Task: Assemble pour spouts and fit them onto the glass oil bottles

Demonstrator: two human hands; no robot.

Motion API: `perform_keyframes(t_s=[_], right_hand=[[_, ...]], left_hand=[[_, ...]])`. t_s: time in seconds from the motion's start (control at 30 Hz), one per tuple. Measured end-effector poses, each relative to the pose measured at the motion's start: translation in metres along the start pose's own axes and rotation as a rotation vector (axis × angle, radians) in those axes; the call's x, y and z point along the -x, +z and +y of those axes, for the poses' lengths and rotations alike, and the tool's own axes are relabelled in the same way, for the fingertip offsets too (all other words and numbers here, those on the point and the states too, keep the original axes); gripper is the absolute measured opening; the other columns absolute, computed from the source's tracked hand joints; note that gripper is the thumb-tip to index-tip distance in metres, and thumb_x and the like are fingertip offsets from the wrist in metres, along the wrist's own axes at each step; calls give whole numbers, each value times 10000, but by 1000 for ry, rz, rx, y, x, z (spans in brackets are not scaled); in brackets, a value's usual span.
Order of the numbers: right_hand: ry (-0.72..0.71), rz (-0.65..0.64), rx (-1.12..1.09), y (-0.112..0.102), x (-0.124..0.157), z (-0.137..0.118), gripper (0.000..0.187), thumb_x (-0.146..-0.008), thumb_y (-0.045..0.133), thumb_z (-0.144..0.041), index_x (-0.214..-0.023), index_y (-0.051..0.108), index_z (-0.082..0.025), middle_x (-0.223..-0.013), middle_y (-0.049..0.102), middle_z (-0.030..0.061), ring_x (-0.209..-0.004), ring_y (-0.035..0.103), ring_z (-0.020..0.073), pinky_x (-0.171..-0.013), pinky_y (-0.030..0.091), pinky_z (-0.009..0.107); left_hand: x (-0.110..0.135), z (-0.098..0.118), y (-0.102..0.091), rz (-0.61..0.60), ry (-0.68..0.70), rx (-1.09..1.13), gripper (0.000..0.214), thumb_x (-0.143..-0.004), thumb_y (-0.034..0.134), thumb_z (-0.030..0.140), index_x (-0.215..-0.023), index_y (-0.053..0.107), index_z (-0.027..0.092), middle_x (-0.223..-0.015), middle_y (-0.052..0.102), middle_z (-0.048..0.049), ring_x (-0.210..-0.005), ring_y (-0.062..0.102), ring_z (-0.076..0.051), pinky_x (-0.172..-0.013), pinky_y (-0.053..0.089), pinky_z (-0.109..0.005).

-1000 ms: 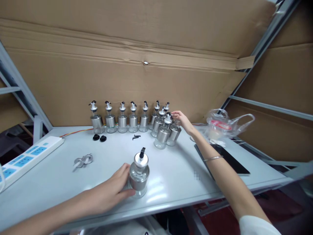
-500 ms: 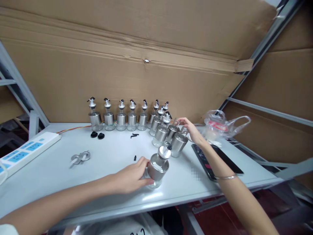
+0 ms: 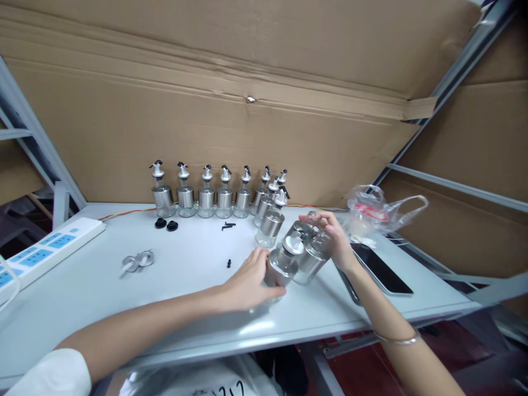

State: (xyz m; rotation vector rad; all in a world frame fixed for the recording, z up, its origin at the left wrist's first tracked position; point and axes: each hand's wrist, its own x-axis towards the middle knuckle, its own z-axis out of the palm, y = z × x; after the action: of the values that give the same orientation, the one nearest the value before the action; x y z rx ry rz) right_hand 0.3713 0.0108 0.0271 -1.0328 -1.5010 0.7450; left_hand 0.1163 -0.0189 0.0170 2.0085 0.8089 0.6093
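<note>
My left hand (image 3: 247,280) is wrapped round a small glass oil bottle (image 3: 284,263) with a steel sleeve and a silver cap, tilted on the white table (image 3: 124,297). My right hand (image 3: 336,239) grips the top of a second steel-sleeved bottle (image 3: 312,261) without a spout, leaning right beside the first. A third open bottle (image 3: 299,228) stands just behind them. Another capped bottle (image 3: 270,226) stands a little to the left of the hands.
A row of several spouted bottles (image 3: 206,195) lines the cardboard wall. Two black stoppers (image 3: 165,224), small black parts (image 3: 228,225), metal rings (image 3: 138,259) and a power strip (image 3: 45,247) lie to the left. A phone (image 3: 379,268) and a plastic bag (image 3: 371,212) lie to the right.
My left hand slid its capped bottle from the table's front toward the right cluster. My right hand drew an open bottle out of the cluster toward me, beside it.
</note>
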Motion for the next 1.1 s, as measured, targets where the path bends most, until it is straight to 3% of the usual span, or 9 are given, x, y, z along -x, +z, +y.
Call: perform_keyframes(t_s=[0.2,0.3,0.4,0.57,0.83,1.1], right_hand=[[12,74,-60,12,8,-6,344,-775,474,-552,-958,464,-261,-1016,680,67,-1044,632,282,-911,449,450],[15,83,-102,15,8,-8,342,-760,491,-547,-957,487,-267,-953,688,46,-997,642,278,-882,458,444],[33,91,-138,16,10,-8,329,-761,493,-538,-965,505,-281,-967,690,31,-996,642,273,-858,466,429],[51,116,-155,18,12,-7,375,-764,474,-554,-1024,538,-291,-1015,690,31,-1091,605,278,-895,445,427],[-13,148,-117,20,12,-5,427,-772,460,-577,-1064,547,-278,-1037,680,41,-1144,569,279,-960,413,450],[-22,148,-76,23,9,1,438,-791,426,-558,-1101,532,-267,-1118,665,62,-1112,587,280,-950,432,465]], left_hand=[[-21,-29,-17,245,-148,97,444,-738,656,283,-1075,395,156,-1139,377,-99,-1148,427,-262,-1066,310,-401],[-41,-42,-28,372,-199,101,389,-731,650,221,-1028,403,177,-1112,386,-79,-1206,378,-271,-1105,242,-397],[-63,-51,-37,422,-210,130,388,-700,655,166,-992,400,177,-1141,387,-91,-1266,317,-290,-1127,196,-413],[-93,-61,-42,397,-192,192,496,-694,662,170,-1093,368,168,-1274,354,-141,-1333,279,-281,-1141,172,-378],[-127,-69,-31,315,-133,270,876,-624,738,191,-1294,181,105,-1459,169,-269,-1411,180,-318,-1155,129,-391],[-159,-65,-20,223,-66,313,837,-656,712,162,-1326,211,129,-1395,359,-238,-1325,370,-303,-1095,274,-423]])
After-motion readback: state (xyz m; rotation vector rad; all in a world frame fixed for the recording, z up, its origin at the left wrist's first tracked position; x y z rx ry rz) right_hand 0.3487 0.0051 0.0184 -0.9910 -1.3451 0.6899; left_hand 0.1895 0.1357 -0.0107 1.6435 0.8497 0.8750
